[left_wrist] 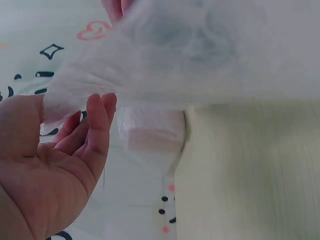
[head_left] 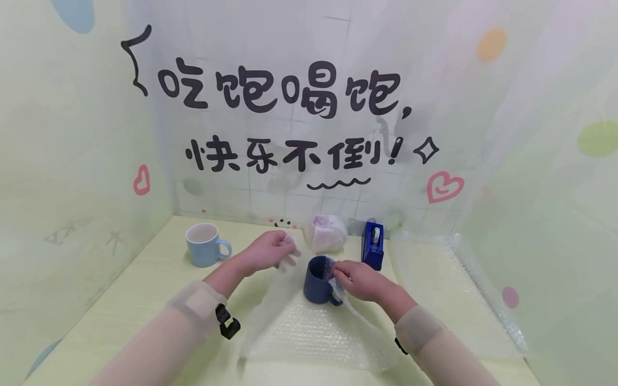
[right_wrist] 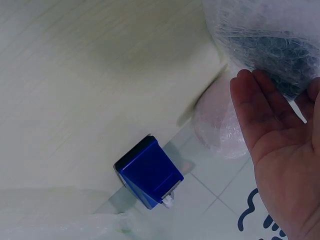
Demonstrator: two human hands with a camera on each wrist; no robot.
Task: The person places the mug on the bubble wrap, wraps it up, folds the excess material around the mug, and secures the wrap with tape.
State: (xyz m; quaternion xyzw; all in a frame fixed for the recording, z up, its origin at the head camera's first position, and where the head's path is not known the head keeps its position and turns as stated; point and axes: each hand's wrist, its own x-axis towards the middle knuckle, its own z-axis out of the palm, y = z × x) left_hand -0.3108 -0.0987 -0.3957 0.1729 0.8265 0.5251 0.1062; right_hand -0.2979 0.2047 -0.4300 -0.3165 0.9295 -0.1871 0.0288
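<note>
Pale yellow table held navy mug on bubble-wrap sheet

Before a backdrop with Chinese lettering, the left hand pinched one raised end of the sheet; the right hand pinched another beside the mug's rim. A light blue mug stood to the left, a bubble-wrapped bundle and blue tape dispenser behind.
</note>
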